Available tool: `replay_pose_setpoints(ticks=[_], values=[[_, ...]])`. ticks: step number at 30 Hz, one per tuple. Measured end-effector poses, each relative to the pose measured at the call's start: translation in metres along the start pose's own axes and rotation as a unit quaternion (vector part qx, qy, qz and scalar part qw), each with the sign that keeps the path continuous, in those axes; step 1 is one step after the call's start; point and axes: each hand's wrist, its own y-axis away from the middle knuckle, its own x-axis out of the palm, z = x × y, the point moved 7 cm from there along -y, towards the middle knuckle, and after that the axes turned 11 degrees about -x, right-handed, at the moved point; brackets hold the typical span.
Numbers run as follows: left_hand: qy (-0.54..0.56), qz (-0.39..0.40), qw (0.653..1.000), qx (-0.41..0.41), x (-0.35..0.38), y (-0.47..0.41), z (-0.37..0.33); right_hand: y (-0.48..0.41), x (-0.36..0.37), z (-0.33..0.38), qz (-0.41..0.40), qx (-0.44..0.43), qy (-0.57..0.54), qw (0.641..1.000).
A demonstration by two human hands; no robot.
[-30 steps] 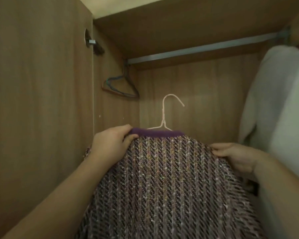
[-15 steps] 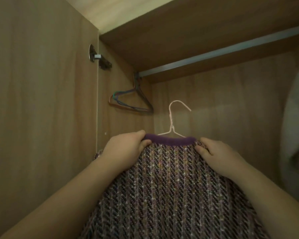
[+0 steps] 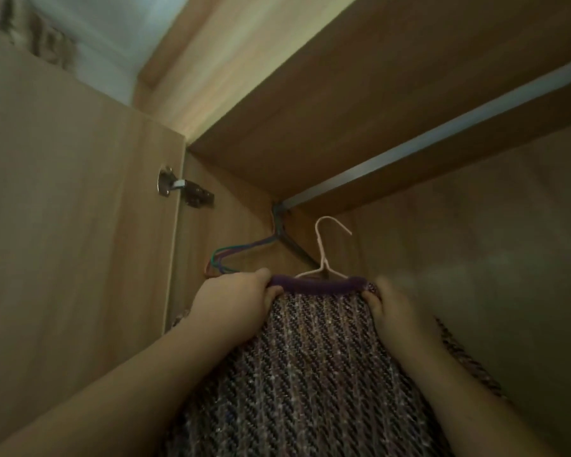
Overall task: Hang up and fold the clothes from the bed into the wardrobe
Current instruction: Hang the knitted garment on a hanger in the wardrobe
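A purple-and-black woven garment [image 3: 314, 374] with a plain purple collar band [image 3: 317, 285] sits on a thin white wire hanger [image 3: 323, 249]. My left hand [image 3: 234, 305] grips the garment's left shoulder at the collar. My right hand [image 3: 396, 311] grips the right shoulder. The hanger's hook points up, below the metal wardrobe rail [image 3: 442, 140] and not touching it. The hanger's arms are hidden inside the garment.
Several empty coloured wire hangers [image 3: 238, 252] hang at the rail's left end against the side wall. The open wardrobe door [image 3: 73, 225] with its hinge [image 3: 185, 191] stands on the left. A wooden shelf [image 3: 343, 94] runs above the rail.
Both hands have lifted the garment and hanger closer to the rail. My right hand slid from the outer shoulder in to the collar. The view tilted up, and the pale garment on the right left the frame.
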Motion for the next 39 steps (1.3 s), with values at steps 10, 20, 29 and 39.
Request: replay_pose_setpoints(ticks=[10, 20, 29, 39], values=[[-0.081, -0.034, 0.991, -0.096, 0.003, -0.078, 0.019, -0.108, 0.067, 0.009, -0.048, -0.054, -0.028, 0.997], [-0.127, -0.033, 0.982, -0.136, 0.042, -0.127, 0.026, -0.115, 0.167, 0.02, 0.023, -0.045, -0.052, 0.997], [-0.128, -0.078, 0.975, -0.163, 0.031, -0.122, 0.036, -0.126, 0.168, 0.04, -0.049, -0.055, -0.103, 0.992], [-0.093, 0.024, 0.973, -0.208, 0.044, -0.156, 0.029, -0.143, 0.19, 0.024, 0.032, -0.027, -0.134, 0.99]])
